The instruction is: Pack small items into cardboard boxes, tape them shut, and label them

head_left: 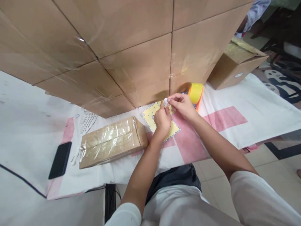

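Note:
A small white roundish piece (166,101), too small to name, is pinched between the fingertips of my right hand (183,106). My left hand (162,119) is closed, its fingers curled and its index fingertip up against that same piece; what lies inside its curl is hidden. Under both hands lies a yellow sheet (173,129) with a wavy blue border and small blue dots, partly covered by my left hand. Just beyond my right hand, a wide yellow tape roll (196,93) with an orange side stands on edge against the stacked cartons.
Stacked, taped cardboard cartons (141,59) rise right behind the sheet. A long taped box (113,141), a black phone (60,160) and a white perforated item (87,121) lie left. Another carton (235,66) stands right, near a person's sleeve (257,11). A white-and-pink cloth (225,121) covers the table.

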`<action>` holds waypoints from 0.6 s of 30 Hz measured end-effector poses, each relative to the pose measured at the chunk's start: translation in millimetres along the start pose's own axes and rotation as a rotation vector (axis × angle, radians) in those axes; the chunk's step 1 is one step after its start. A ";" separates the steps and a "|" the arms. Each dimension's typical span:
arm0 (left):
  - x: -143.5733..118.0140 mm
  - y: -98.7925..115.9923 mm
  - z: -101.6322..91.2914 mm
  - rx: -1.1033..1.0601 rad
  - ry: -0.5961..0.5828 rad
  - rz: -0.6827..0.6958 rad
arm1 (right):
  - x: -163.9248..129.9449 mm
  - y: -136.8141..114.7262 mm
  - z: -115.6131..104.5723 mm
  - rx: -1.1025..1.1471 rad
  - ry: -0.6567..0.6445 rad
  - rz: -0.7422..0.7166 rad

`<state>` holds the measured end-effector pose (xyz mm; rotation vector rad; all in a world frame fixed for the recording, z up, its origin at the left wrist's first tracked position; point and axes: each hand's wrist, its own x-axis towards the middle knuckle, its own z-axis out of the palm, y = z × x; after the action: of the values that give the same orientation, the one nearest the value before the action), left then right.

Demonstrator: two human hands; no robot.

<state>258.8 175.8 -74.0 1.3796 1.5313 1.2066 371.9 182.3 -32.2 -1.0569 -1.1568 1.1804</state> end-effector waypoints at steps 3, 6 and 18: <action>-11.7 14.7 -7.8 0.320 -0.063 0.035 | -4.5 -1.9 4.2 -0.017 -0.023 -0.072; -50.8 29.3 -27.1 0.456 -0.182 0.127 | -12.3 -5.3 12.3 -0.004 -0.023 -0.149; -152.6 -0.9 -145.0 0.087 0.063 0.120 | -73.4 -18.3 62.5 -0.149 -0.223 -0.276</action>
<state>145.0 1.4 -43.1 1.5223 1.5801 1.2804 310.6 107.9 -13.9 -0.8564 -1.5318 1.0225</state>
